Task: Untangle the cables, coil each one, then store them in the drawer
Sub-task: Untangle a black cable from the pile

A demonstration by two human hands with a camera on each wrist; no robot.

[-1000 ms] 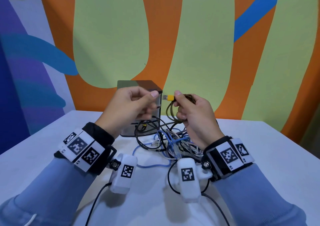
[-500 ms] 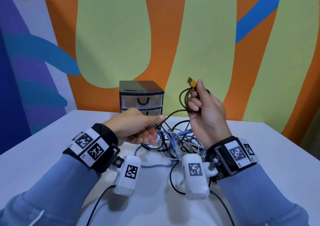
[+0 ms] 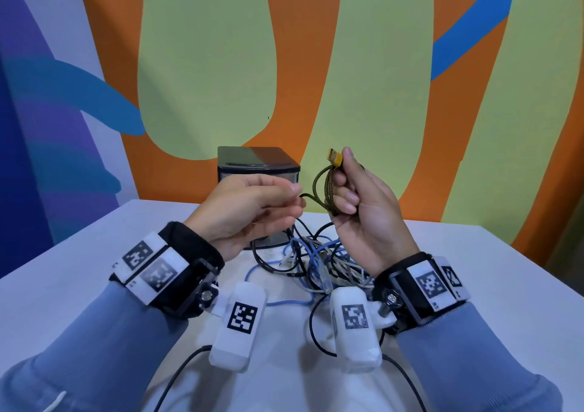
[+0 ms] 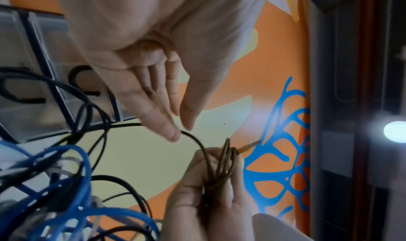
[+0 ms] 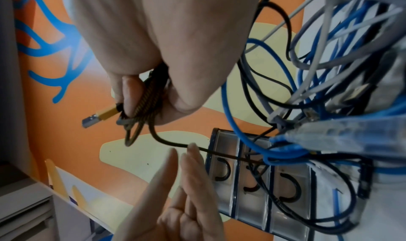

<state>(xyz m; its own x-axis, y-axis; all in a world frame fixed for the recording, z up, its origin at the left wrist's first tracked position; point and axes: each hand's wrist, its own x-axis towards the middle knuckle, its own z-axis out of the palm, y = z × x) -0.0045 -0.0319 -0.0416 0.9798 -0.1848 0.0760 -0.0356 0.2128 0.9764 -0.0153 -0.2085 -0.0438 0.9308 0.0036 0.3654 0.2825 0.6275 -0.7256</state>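
White table (image 3: 474,285) against orange-and-green painted wall (image 3: 363,63)

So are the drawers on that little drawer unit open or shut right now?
Shut. In the right wrist view the three fronts of the drawer unit sit flush in its frame, none pulled out, with tangled cables in front.

White table (image 3: 474,301) — painted wall (image 3: 205,63)

A white table (image 3: 474,301) filled the lower view. Beyond it, from nine to three o'clock, rose a painted wall (image 3: 363,63): orange ground, pale green shapes, blue bands, purple at nine o'clock.
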